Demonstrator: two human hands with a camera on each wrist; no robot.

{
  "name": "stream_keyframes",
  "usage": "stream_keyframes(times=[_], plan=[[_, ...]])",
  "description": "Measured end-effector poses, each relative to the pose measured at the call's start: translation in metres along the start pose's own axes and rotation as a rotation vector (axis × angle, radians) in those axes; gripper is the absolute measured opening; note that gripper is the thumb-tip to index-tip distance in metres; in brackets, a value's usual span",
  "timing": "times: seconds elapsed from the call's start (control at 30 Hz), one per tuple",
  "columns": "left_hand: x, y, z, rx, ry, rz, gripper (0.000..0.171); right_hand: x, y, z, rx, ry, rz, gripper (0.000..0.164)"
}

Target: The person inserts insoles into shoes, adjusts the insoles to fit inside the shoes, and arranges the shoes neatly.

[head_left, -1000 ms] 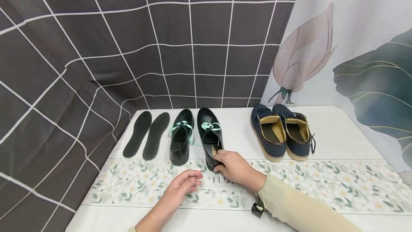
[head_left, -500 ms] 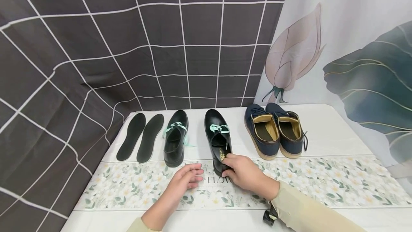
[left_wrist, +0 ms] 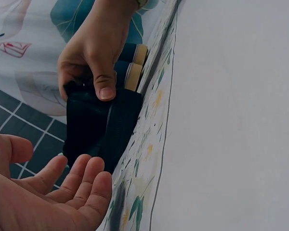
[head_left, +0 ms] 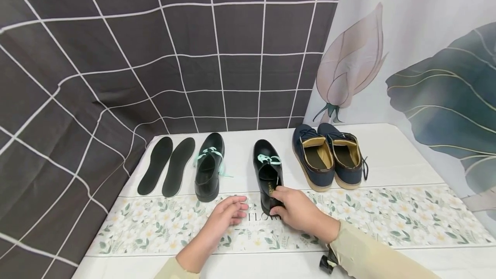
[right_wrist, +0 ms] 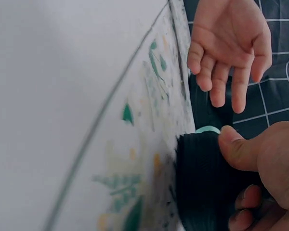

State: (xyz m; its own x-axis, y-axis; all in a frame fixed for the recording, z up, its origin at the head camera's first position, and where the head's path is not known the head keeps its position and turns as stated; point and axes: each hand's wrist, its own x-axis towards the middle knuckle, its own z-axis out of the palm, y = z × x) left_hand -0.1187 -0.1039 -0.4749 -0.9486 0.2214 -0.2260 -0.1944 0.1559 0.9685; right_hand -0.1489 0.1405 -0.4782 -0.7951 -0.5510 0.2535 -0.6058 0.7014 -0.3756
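Note:
My right hand (head_left: 300, 211) pinches the heel collar of a black leather shoe (head_left: 267, 173) with mint-green laces; its toe points away from me. In the left wrist view the thumb presses the outside of the black heel (left_wrist: 98, 122), and the other fingers are partly hidden. My left hand (head_left: 222, 218) hovers to the left of that shoe, fingers relaxed and holding nothing. The matching black shoe (head_left: 209, 169) stands farther left, its lace ends loose on the table.
Two black insoles (head_left: 156, 166) lie side by side at the far left. A pair of navy shoes (head_left: 315, 158) with tan linings stands at the right. Dark grid cloth (head_left: 186, 72) hangs behind the white table (head_left: 395, 154), which has a floral band across it.
My right hand has shifted the held black shoe to the right and slightly toward me, away from its mate. My left hand stays near the same spot; the view has turned slightly.

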Motion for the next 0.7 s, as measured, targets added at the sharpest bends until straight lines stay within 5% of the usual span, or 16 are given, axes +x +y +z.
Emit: stream_keyframes(times=[0.3, 0.7], plan=[[0.004, 0.001, 0.006, 0.006, -0.018, -0.006, 0.039, 0.007, -0.001, -0.006, 0.076, -0.1, 0.053, 0.034], [0.028, 0.013, 0.021, 0.087, 0.042, 0.022, 0.045, 0.004, -0.003, -0.005, 0.046, -0.081, 0.043, 0.03]])
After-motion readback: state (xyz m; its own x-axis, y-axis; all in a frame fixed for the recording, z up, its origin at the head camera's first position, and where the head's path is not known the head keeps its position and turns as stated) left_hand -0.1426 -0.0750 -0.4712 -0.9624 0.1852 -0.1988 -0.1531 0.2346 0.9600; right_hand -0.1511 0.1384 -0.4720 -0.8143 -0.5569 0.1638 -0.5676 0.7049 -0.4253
